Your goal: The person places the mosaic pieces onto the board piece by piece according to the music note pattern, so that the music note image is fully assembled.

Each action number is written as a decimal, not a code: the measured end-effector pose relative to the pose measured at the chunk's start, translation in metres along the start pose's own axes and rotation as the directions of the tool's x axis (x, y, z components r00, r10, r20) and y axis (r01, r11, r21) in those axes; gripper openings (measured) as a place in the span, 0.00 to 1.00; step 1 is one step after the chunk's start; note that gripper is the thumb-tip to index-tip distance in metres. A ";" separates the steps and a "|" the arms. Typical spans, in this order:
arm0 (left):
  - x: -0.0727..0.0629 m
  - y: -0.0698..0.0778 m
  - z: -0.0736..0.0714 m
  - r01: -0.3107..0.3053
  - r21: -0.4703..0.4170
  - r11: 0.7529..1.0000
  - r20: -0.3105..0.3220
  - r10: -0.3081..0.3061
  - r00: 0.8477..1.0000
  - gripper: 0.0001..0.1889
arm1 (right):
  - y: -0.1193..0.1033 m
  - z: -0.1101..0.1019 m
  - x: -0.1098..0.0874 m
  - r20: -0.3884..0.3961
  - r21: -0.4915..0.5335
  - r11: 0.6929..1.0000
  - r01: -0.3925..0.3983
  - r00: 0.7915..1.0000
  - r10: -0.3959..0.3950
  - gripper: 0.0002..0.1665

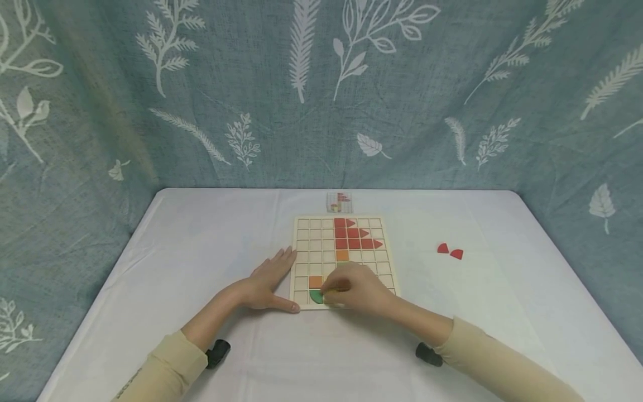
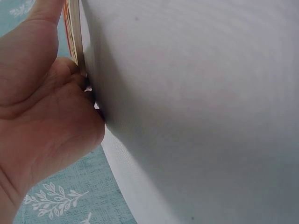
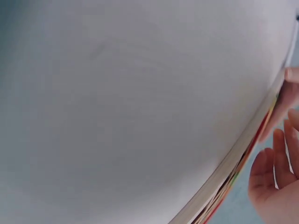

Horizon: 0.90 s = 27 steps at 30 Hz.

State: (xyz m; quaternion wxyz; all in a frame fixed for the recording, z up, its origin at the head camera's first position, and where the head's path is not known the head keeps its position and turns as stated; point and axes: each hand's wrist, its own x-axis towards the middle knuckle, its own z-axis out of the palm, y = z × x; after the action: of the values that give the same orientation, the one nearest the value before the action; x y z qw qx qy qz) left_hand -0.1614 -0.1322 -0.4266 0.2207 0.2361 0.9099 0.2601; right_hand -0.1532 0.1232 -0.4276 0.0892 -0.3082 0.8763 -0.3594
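Note:
A square wooden grid board [image 1: 302, 245] lies on the white-covered table. My left hand [image 1: 266, 283] rests flat at its left side, the fingers along the edge and the thumb by the near left corner. Over the lower middle of the board my right hand [image 1: 359, 287] is bent, its fingertips beside a green rounded piece [image 1: 316, 296]. Some yellow shows under those fingers; whether they pinch a piece is hidden. Red pieces [image 1: 354, 233] fill stepped rows at the far side, with an orange square [image 1: 342, 255] below them and another orange square [image 1: 315, 282] nearer me.
Two red rounded wedge pieces [image 1: 442, 248] lie on the table to the right of the board. A small pattern card [image 1: 339, 202] sits just behind it. Around the table hangs a blue-green leaf-print cloth [image 1: 261, 61]. Dark devices [image 1: 218, 353] are worn at both wrists.

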 end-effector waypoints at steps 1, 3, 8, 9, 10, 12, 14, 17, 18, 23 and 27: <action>0.000 0.000 0.000 0.003 0.002 1.000 0.000 -0.003 1.000 0.63 | 0.002 -0.003 -0.002 -0.009 0.042 0.998 -0.051 0.999 0.051 0.06; 0.000 0.002 0.000 0.004 0.002 1.000 -0.002 -0.004 1.000 0.63 | 0.005 -0.010 -0.009 -0.034 0.123 0.981 -0.153 0.987 0.159 0.07; 0.000 0.002 0.001 0.010 -0.003 1.000 -0.005 -0.010 1.000 0.63 | 0.025 -0.035 -0.030 -0.127 0.232 0.935 -0.268 0.945 0.302 0.10; 0.000 0.002 0.001 0.012 0.000 1.000 -0.005 -0.012 1.000 0.64 | 0.031 -0.041 -0.035 -0.148 0.233 0.932 -0.277 0.937 0.316 0.11; 0.000 0.002 0.001 0.012 0.001 1.000 -0.004 -0.012 1.000 0.64 | 0.038 -0.047 -0.039 -0.172 0.222 0.934 -0.281 0.931 0.321 0.12; 0.001 0.001 0.001 0.012 0.010 1.000 -0.001 -0.012 1.000 0.64 | 0.053 -0.061 -0.050 -0.215 0.188 0.934 -0.303 0.915 0.340 0.13; 0.001 0.001 0.001 0.006 0.012 1.000 -0.002 -0.006 1.000 0.64 | 0.069 -0.075 -0.062 -0.260 0.136 0.931 -0.338 0.895 0.363 0.14; 0.001 0.000 0.001 0.000 0.014 1.000 -0.004 0.000 1.000 0.64 | 0.090 -0.097 -0.080 -0.315 0.049 0.918 -0.394 0.866 0.389 0.16; 0.001 0.000 0.001 -0.005 0.010 1.000 -0.007 0.005 1.000 0.64 | 0.096 -0.104 -0.087 -0.331 0.027 0.911 -0.411 0.857 0.396 0.16; 0.001 0.000 0.002 0.001 0.010 1.000 -0.009 -0.001 1.000 0.64 | 0.121 -0.131 -0.112 -0.372 -0.029 0.871 -0.490 0.814 0.446 0.19; 0.002 0.001 0.002 0.005 0.014 1.000 -0.006 -0.005 1.000 0.64 | 0.133 -0.141 -0.119 -0.352 -0.042 0.856 -0.516 0.809 0.470 0.21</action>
State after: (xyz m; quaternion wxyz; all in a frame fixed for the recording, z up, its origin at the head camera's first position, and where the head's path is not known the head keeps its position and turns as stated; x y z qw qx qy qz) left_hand -0.1614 -0.1298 -0.4282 0.2171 0.2345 0.9130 0.2536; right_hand -0.1753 0.3497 -0.4238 0.0108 -0.0108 0.9506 -0.3099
